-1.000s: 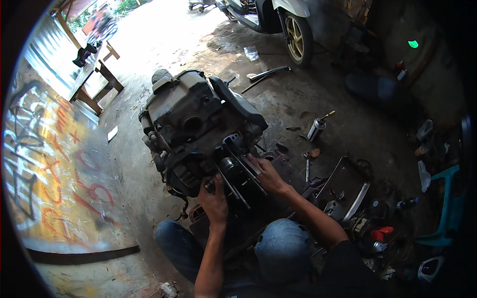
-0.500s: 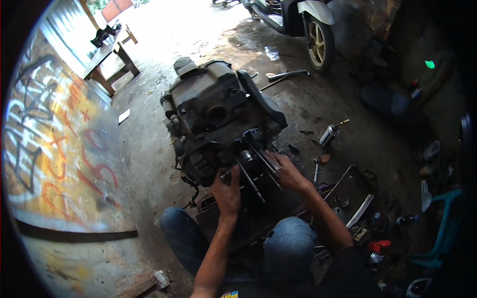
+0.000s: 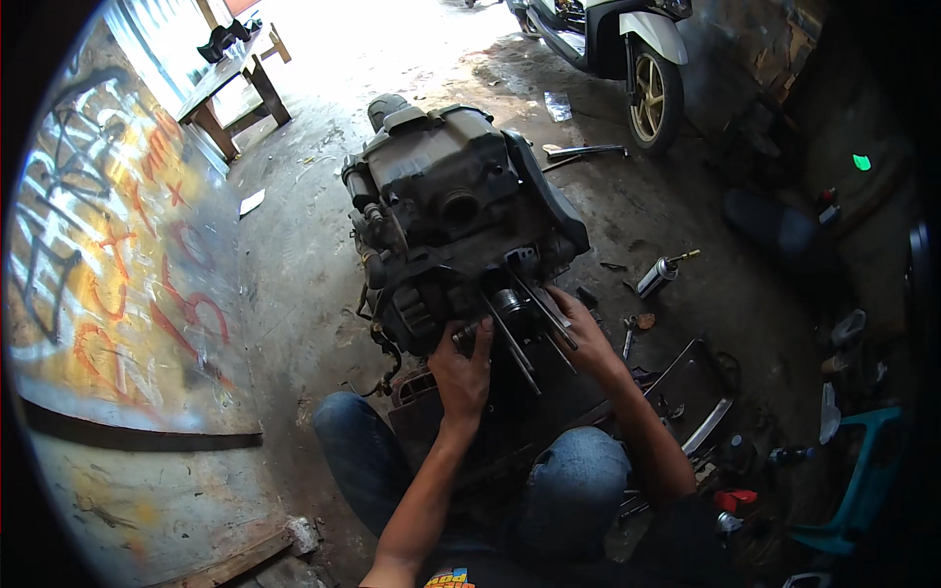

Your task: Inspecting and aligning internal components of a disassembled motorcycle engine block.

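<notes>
Head view, only cam we've got: big dirty engine (image 3: 431, 181) sits on the floor dead ahead, just past the person's knees, open end toward them. Piston (image 3: 507, 303) shows bare, w/ long metal rods (image 3: 514, 349) sticking out around it, approx. toward the person's lap. L hand (image 3: 461, 377) is up at the engine's near edge, left of the rods, fingers curled, thumb raised; smth small & metallic shows by the fingertips, but can't tell if it's pinched or part of the engine. R hand (image 3: 585, 338) is right alongside the rods on the other side, fingertips partly hidden, so can't tell if they're gripping or just resting. Progress-wise, I'd call it mid-job: engine's out on the floor & opened up, that much is done; rods have no cover or block over them, so closing up looks undone. Off right: spray can (image 3: 657, 279), then a tray (image 3: 708, 423) amid loose bits; white scooter (image 3: 655, 83) parked behind.
</notes>
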Tool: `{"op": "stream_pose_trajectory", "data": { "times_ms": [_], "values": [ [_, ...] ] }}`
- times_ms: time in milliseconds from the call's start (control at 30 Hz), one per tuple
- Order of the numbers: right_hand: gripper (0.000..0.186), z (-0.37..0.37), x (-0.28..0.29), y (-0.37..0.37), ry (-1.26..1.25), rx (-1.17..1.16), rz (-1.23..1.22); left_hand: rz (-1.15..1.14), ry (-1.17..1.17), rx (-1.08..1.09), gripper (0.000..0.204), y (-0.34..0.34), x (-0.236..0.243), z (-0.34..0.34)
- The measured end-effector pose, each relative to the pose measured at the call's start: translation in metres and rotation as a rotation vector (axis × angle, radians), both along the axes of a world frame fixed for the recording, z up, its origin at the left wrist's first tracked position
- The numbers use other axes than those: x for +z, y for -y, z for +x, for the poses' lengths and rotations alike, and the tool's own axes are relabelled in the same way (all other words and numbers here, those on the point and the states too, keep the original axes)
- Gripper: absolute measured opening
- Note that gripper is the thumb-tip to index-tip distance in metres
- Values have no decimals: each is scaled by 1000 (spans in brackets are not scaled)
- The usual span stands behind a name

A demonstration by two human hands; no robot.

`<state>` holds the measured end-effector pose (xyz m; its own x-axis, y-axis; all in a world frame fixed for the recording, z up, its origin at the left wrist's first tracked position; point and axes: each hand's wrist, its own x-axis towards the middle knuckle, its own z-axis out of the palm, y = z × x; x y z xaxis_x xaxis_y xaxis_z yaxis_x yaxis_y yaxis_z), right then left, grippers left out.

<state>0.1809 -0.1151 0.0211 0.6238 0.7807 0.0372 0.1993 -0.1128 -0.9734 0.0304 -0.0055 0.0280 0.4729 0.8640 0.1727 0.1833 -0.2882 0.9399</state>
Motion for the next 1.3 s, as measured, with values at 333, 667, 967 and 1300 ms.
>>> {"op": "stream_pose_trajectory", "data": {
  "times_ms": [333, 667, 967, 1300],
  "values": [
    [56, 17, 46, 3, -240, 130, -289, -59, -14, -9, 44, -2, 1, -1],
    [57, 22, 27, 0, -100, 204, -208, -56, 17, -14, 43, -2, -4, -1],
    [57, 12, -24, 7, 189, 97, -10, -24, -2, 5, 48, -3, -21, -3],
    [56, 5, -19, 0, 101, 71, 5, 542, 89, 236, 44, -17, -45, 4]
  ]
}}
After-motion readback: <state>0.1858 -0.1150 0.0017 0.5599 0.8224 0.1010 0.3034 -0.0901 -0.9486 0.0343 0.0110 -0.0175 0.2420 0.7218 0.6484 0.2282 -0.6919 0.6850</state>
